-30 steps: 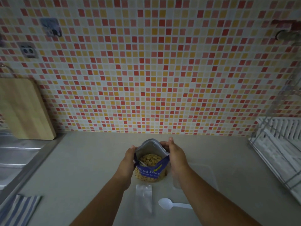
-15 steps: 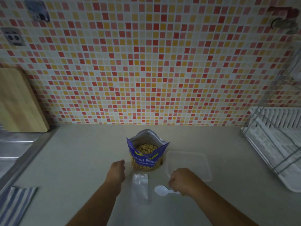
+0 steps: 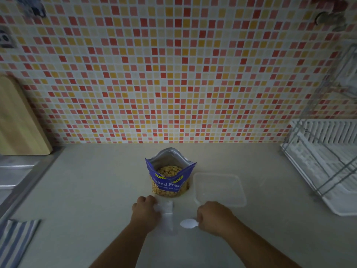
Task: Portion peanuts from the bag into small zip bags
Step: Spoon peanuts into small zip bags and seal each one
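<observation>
Where left hand (image 3: 145, 211) grip lies: pinching clear plastic zip bag (image 3: 168, 221) at upper left edge.
Right hand (image 3: 214, 217) grip: curled round white plastic spoon (image 3: 188, 223) handle, bowl protruding left.

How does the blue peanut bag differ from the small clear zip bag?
The blue foil peanut bag stands upright; the small clear plastic zip bag lies flat. The peanut bag gapes open with peanuts showing; the zip bag looks empty. Both rest on the beige counter.
</observation>
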Demonstrator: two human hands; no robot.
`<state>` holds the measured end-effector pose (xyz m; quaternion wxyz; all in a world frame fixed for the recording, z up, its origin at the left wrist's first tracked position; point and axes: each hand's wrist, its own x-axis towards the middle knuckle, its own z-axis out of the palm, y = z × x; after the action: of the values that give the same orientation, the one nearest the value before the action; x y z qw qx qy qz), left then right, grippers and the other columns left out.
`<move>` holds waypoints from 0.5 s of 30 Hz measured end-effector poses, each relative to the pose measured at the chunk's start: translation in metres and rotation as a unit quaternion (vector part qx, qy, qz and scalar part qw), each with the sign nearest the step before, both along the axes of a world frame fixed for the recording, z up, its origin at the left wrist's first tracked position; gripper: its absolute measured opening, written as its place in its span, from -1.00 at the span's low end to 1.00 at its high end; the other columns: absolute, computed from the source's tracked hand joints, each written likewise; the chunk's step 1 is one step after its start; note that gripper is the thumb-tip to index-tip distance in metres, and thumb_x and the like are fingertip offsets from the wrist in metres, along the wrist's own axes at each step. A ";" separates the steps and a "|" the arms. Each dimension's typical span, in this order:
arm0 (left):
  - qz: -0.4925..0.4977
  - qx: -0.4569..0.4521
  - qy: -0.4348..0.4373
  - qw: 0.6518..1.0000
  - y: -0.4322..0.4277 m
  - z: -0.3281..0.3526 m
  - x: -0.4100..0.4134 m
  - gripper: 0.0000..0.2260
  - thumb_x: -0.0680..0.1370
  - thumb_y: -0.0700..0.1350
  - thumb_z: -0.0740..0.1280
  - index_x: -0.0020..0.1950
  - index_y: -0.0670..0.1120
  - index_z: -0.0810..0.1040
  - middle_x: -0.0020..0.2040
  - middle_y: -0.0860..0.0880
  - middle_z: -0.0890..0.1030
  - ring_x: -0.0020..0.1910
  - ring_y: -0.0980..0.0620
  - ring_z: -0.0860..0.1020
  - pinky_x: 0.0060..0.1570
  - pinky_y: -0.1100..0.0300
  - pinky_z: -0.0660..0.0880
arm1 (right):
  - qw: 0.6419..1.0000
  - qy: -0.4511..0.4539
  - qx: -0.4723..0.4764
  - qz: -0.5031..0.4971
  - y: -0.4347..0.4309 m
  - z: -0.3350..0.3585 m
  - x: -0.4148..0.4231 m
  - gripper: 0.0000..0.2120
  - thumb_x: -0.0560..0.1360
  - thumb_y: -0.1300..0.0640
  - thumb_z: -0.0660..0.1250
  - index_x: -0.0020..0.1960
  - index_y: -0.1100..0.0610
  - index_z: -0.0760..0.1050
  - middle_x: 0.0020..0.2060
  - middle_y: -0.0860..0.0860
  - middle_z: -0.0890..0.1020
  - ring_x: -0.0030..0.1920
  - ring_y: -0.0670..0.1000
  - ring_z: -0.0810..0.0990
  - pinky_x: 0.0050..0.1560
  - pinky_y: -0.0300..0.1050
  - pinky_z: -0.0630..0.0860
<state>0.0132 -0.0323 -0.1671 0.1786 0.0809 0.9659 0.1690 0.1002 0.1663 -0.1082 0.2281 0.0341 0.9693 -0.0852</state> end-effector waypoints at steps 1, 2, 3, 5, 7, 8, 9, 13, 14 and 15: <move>-0.001 -0.006 -0.001 1.000 0.000 0.000 -0.001 -0.60 0.44 0.01 0.31 0.25 -0.06 0.43 0.21 -0.12 0.45 0.25 -0.12 0.42 0.21 0.15 0.29 | 0.999 -0.021 -0.037 0.011 0.003 0.013 0.000 -0.75 0.47 0.10 0.28 0.11 0.12 0.59 0.09 0.11 0.61 0.11 0.12 0.57 -0.02 -0.16 0.45; -0.002 -0.009 -0.008 1.000 0.000 0.000 -0.002 -0.60 0.44 0.04 0.28 0.24 -0.06 0.44 0.20 -0.11 0.46 0.25 -0.11 0.42 0.21 0.16 0.28 | 0.996 -0.035 -0.077 0.018 0.007 0.027 0.000 -0.81 0.45 0.11 0.30 0.03 0.06 0.61 0.04 0.07 0.63 0.09 0.08 0.57 -0.07 -0.20 0.41; -0.005 -0.008 -0.020 1.000 -0.001 0.004 -0.001 -0.59 0.40 0.08 0.23 0.20 -0.05 0.46 0.19 -0.10 0.47 0.24 -0.10 0.42 0.19 0.17 0.29 | 0.992 -0.039 -0.121 0.015 0.012 0.043 0.000 -0.88 0.43 0.12 0.32 -0.08 -0.02 0.60 -0.06 0.02 0.64 0.03 0.05 0.58 -0.11 -0.22 0.38; -0.013 0.013 -0.031 0.999 -0.003 0.009 0.000 -0.69 0.32 0.07 0.15 0.01 0.06 0.48 0.14 -0.10 0.53 0.20 -0.11 0.47 0.10 0.18 0.32 | 0.968 -0.024 -0.248 -0.020 0.019 0.079 -0.001 -0.85 0.44 0.17 0.35 -0.23 -0.07 0.51 -0.26 -0.07 0.62 -0.16 -0.02 0.60 -0.16 -0.21 0.44; 0.001 0.051 -0.035 0.998 -0.005 0.008 -0.002 -0.90 0.39 -0.03 0.22 -0.26 0.13 0.31 0.04 -0.09 0.59 0.12 -0.12 0.52 -0.07 0.19 0.33 | 0.924 0.030 -0.372 -0.082 0.021 0.110 -0.006 -0.87 0.50 0.18 0.33 -0.17 -0.02 0.52 -0.35 -0.08 0.59 -0.36 -0.13 0.56 -0.25 -0.27 0.50; 0.009 0.069 -0.038 0.997 -0.006 0.007 -0.002 -0.77 0.43 -0.10 0.26 -0.31 0.12 0.24 -0.04 -0.07 0.58 0.07 -0.12 0.54 -0.16 0.22 0.30 | 0.918 0.078 -0.379 -0.091 0.021 0.121 -0.012 -0.93 0.53 0.14 0.31 -0.11 0.00 0.54 -0.33 -0.10 0.59 -0.39 -0.20 0.54 -0.30 -0.31 0.49; 0.014 0.083 -0.030 0.996 -0.007 0.005 -0.002 -0.72 0.44 -0.14 0.28 -0.33 0.11 0.22 -0.12 -0.05 0.55 0.02 -0.10 0.54 -0.20 0.24 0.26 | 0.926 0.134 -0.341 -0.086 0.019 0.130 -0.021 -0.92 0.55 0.09 0.28 -0.04 0.00 0.55 -0.27 -0.12 0.59 -0.35 -0.23 0.53 -0.29 -0.33 0.46; 0.026 0.117 -0.034 0.992 -0.007 0.010 0.003 -0.79 0.46 -0.13 0.31 -0.25 0.08 0.30 -0.18 0.01 0.48 -0.14 0.02 0.45 -0.20 0.27 0.27 | 0.981 0.177 -0.074 0.032 -0.009 0.145 -0.064 -0.66 0.53 0.23 0.20 0.25 0.00 0.49 0.07 0.00 0.53 0.01 0.05 0.53 -0.05 -0.12 0.47; 0.027 0.121 -0.040 0.991 -0.007 0.012 0.003 -0.83 0.46 -0.13 0.31 -0.22 0.07 0.33 -0.17 0.01 0.49 -0.15 0.03 0.45 -0.20 0.27 0.28 | 0.987 0.147 -0.001 0.072 -0.020 0.146 -0.072 -0.63 0.50 0.26 0.23 0.27 0.03 0.48 0.07 0.05 0.53 0.00 0.10 0.54 -0.08 -0.07 0.47; 0.033 0.134 -0.046 0.989 -0.007 0.011 0.003 -0.85 0.46 -0.12 0.32 -0.19 0.07 0.36 -0.17 0.01 0.51 -0.15 0.03 0.45 -0.20 0.27 0.29 | 0.986 0.113 0.066 0.105 -0.032 0.149 -0.081 -0.66 0.49 0.25 0.25 0.24 0.08 0.48 0.02 0.08 0.55 -0.05 0.12 0.53 -0.11 -0.07 0.45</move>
<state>0.0163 -0.0389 -0.1559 0.2043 0.0643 0.9275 0.3065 0.0188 0.1343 0.0404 0.1222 -0.0628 0.9905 0.0005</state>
